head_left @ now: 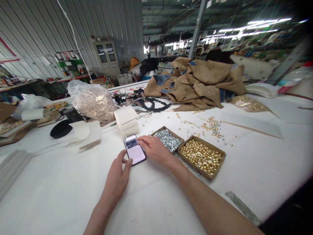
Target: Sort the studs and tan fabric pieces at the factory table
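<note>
Evidently, per the head view, find the phone (pixel 134 151) between both hands' fingers, screen up. Note left hand (pixel 119 174) with thumb and fingers closed about the lower-left corner; note right hand (pixel 156 148) with fingertips at the upper-right edge, cannot tell whether clamped. Expect light, rigid, slick, breakable glass. Grip along the long edges, between the fingers, clear of the screen.

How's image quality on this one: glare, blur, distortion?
Head view: ceiling lights blown out, upper right; head view: bottle at the right edge smeared, upper-right corner dark; head view: phone screen bright, its text too small to read; head view: gold-coloured pieces in the near box fairly distinct, straight lines skewed toward the edges.
</note>
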Tool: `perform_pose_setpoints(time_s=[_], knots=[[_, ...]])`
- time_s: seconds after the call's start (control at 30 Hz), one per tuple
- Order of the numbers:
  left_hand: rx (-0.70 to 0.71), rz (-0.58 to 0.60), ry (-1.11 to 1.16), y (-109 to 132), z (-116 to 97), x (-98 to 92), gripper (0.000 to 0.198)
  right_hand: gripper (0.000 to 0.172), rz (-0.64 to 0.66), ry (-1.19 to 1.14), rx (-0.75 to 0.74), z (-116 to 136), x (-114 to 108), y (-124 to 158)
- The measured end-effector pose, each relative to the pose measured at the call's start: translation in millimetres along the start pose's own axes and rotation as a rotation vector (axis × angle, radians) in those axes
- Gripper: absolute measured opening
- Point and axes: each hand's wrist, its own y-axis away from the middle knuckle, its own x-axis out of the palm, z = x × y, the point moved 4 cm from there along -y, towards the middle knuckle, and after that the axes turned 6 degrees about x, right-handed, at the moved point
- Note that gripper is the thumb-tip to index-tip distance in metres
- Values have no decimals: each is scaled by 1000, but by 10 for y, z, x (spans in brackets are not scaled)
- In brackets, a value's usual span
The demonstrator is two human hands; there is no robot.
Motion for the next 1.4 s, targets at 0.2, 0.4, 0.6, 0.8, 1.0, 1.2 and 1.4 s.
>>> perform_pose_setpoints(time_s=[0.2, 0.4, 0.6, 0.8, 1.0, 1.2, 1.4], knots=[[-4, 3, -1, 4, -33, -3, 61, 26, 4, 5, 4, 17, -9, 2], [-7, 2, -7, 11, -45, -8, 62, 27, 17, 7, 8, 30, -17, 5], [-2, 8, -8, 8, -37, -4, 61, 28, 14, 14, 12, 38, -27, 5], [9, 0, -17, 12, -35, -8, 60, 28, 18, 9, 12, 21, -18, 7], [15, 0, -26, 11, -41, 1, 60, 28, 20, 8, 14, 43, -21, 8], [33, -13, -46, 14, -49, -5, 61, 28, 16, 7, 20, 44, -23, 8], [28, -7, -45, 23, -42, -5, 61, 28, 12, 15, 3, 32, -15, 12]])
